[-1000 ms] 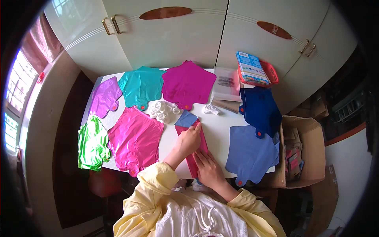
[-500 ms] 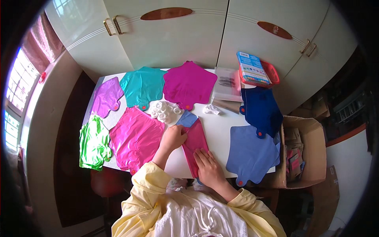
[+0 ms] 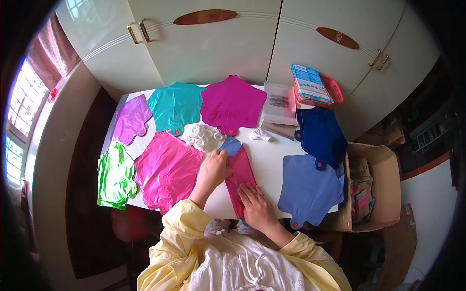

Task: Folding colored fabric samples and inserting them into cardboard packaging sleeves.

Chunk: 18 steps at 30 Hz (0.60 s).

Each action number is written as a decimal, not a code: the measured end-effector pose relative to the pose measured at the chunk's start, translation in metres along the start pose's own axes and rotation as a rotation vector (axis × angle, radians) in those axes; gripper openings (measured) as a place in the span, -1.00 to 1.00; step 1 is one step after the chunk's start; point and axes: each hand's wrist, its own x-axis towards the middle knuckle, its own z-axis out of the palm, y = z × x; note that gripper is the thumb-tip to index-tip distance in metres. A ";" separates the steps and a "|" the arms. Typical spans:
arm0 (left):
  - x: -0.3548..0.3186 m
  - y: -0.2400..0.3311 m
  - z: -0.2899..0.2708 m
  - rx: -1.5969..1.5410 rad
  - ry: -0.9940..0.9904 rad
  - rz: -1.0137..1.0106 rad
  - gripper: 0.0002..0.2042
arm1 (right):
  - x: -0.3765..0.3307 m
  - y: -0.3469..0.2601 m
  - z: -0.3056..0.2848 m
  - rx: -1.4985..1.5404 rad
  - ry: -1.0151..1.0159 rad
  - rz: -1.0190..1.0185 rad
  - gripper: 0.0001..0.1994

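Note:
A flat, deflated foil balloon (image 3: 241, 167), pink with a blue part at its far end, lies folded into a narrow strip before me. My left hand (image 3: 215, 170) is closed at its left edge, fingers curled; the fingertips are partly hidden. Flat on the near part of the strip rests my right hand (image 3: 256, 206), fingers stretched out. Left of the strip lies a pink foil balloon (image 3: 167, 169). Just beyond my left hand is a pile of white ribbon rolls (image 3: 200, 137). A blue foil balloon (image 3: 310, 189) lies to the right.
Green (image 3: 115, 173), lilac (image 3: 132, 119), teal (image 3: 175, 106), magenta (image 3: 233, 104) and navy (image 3: 324, 138) foil balloons ring the white table (image 3: 267, 155). A red basket (image 3: 335, 89) with packets stands at the back right, and an open cardboard box (image 3: 383, 162) beside the table.
My left hand has shifted slightly, its knuckles now raised more at the strip's edge. My right hand and the folded balloon stay where they were.

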 end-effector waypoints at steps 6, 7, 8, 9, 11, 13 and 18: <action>-0.015 0.022 0.015 -0.149 -0.205 0.461 -0.73 | -0.001 0.001 0.001 0.003 -0.006 -0.002 -0.54; -0.015 0.020 0.019 -0.119 -0.199 0.445 -0.68 | 0.000 0.000 0.000 0.009 -0.005 -0.004 -0.53; -0.013 0.018 0.023 -0.100 -0.191 0.445 -0.67 | 0.001 -0.001 -0.002 0.015 -0.005 -0.005 -0.53; -0.011 0.017 0.025 -0.082 -0.181 0.447 -0.66 | 0.002 -0.002 -0.004 0.020 -0.004 -0.006 -0.53; -0.006 0.018 0.026 -0.050 -0.196 0.395 -0.63 | 0.000 0.000 -0.001 0.016 -0.004 -0.008 -0.52; -0.003 0.023 0.024 -0.023 -0.242 0.290 -0.60 | 0.000 0.001 0.000 0.016 -0.002 -0.009 -0.51; 0.006 0.016 0.036 0.041 -0.196 0.237 -0.53 | 0.000 0.000 0.000 0.035 -0.010 0.002 -0.50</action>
